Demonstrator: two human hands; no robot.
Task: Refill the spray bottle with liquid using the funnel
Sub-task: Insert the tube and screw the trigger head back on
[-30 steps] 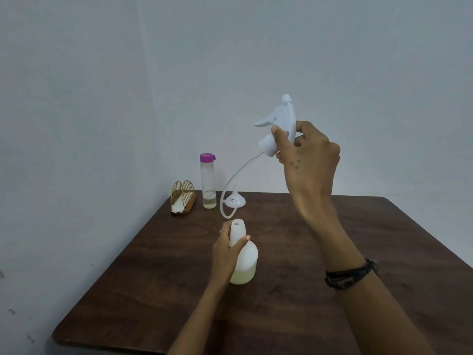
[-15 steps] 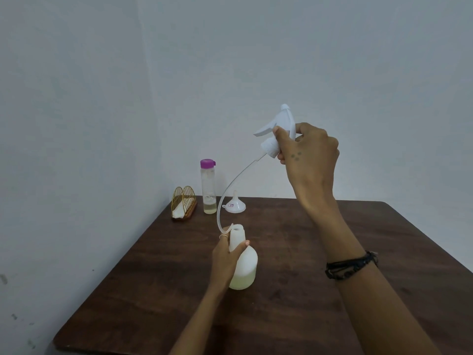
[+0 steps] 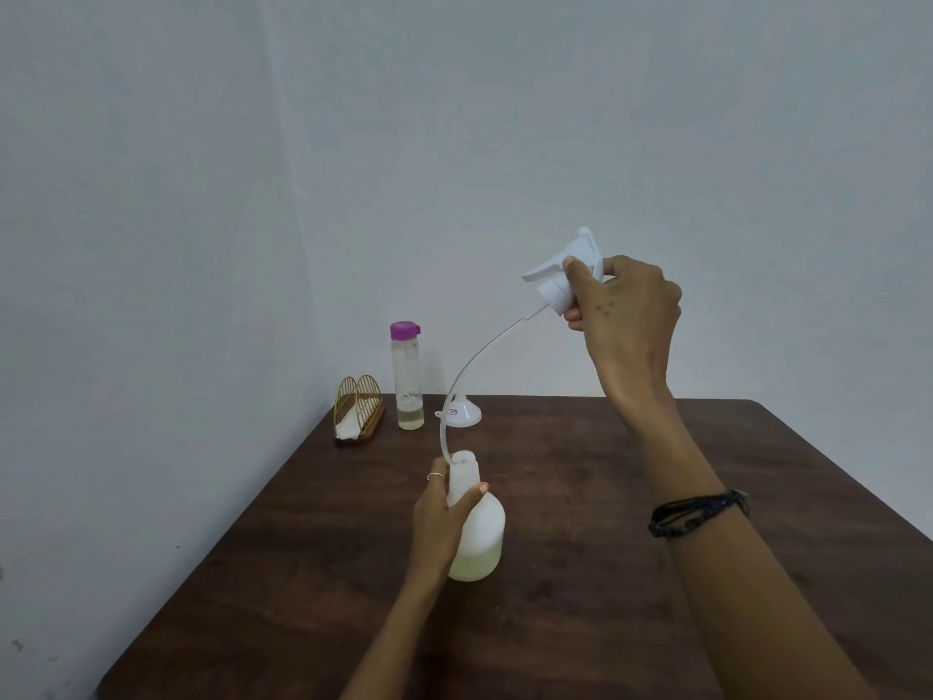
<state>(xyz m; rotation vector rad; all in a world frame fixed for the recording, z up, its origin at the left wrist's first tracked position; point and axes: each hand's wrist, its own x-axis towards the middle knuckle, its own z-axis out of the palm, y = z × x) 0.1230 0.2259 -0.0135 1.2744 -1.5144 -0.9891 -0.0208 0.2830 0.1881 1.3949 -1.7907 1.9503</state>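
Observation:
A white spray bottle (image 3: 479, 535) stands upright on the dark wooden table (image 3: 580, 548), with pale liquid low inside it. My left hand (image 3: 439, 517) grips its neck. Up and to the right, my right hand (image 3: 623, 315) holds the white trigger spray head (image 3: 560, 277) tilted. Its clear dip tube (image 3: 472, 368) curves down, and its tip sits at the bottle's open mouth. A small white funnel (image 3: 462, 411) lies upside down on the table behind the bottle. A clear bottle with a purple cap (image 3: 406, 376) stands left of the funnel, with a little yellowish liquid at its bottom.
A gold wire napkin holder (image 3: 358, 409) with white napkins stands at the table's far left corner. Grey walls close the scene behind and on the left. The table's left edge runs diagonally toward me.
My right hand has come down with the spray head, bringing the dip tube's tip from beside the funnel to the bottle's mouth. The left hand keeps its hold on the bottle.

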